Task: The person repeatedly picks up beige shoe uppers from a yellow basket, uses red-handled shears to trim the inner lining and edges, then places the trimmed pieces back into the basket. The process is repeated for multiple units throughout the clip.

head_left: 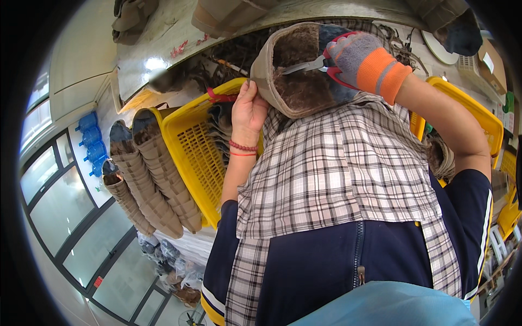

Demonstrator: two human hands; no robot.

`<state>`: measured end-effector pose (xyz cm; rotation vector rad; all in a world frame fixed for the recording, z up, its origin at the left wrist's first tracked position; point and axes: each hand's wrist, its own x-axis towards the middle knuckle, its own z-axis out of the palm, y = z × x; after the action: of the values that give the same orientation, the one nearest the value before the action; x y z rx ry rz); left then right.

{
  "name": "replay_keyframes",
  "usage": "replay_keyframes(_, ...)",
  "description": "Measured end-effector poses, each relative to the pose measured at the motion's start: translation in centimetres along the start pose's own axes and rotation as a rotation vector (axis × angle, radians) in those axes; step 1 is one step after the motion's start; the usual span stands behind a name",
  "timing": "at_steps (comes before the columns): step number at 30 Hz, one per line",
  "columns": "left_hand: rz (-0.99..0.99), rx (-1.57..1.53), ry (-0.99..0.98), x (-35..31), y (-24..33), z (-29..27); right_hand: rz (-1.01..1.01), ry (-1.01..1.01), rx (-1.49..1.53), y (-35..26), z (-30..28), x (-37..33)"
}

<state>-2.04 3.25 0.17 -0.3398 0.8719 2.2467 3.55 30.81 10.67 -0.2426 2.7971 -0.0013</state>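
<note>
A beige, fur-lined piece (298, 96), shaped like a shoe upper, is held up in front of my plaid apron (326, 174). Its inside shows brown fur and a blue-grey section. My left hand (251, 111), bare and with bracelets at the wrist, pinches the piece's left edge between thumb and fingers. On the other side, my right hand (356, 57) wears a grey and orange glove and grips red-handled scissors (304, 66). The scissor blades point left across the fur inside the opening, apart at the tips; whether they cut into anything I cannot tell.
A pale worktable (163, 57) runs along the far side, with more beige pieces (228, 16) on it. Yellow baskets stand left (173, 136) and right (468, 100) of me. Tall stacks of similar pieces (155, 168) lean beside the left basket. Dark scraps (403, 46) lie behind the work.
</note>
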Motion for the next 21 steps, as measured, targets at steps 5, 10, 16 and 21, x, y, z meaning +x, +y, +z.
replay_keyframes(5, -0.002, 0.01, -0.011, 0.1, 0.1, 0.1, -0.027, 0.049, 0.002, 0.1, 0.0, 0.0)
replay_keyframes(10, -0.013, 0.015, -0.033, 0.0, 0.1, 0.4, -0.043, 0.121, -0.045, 0.1, 0.5, 0.1)
replay_keyframes(16, -0.012, 0.039, -0.032, 0.3, 0.0, -0.1, 0.031, -0.045, -0.083, -0.5, -0.2, 0.6)
replay_keyframes(21, 0.001, 0.037, 0.0, -0.2, -0.1, 0.0, -0.054, 0.429, 0.105, 2.6, 1.7, -2.3)
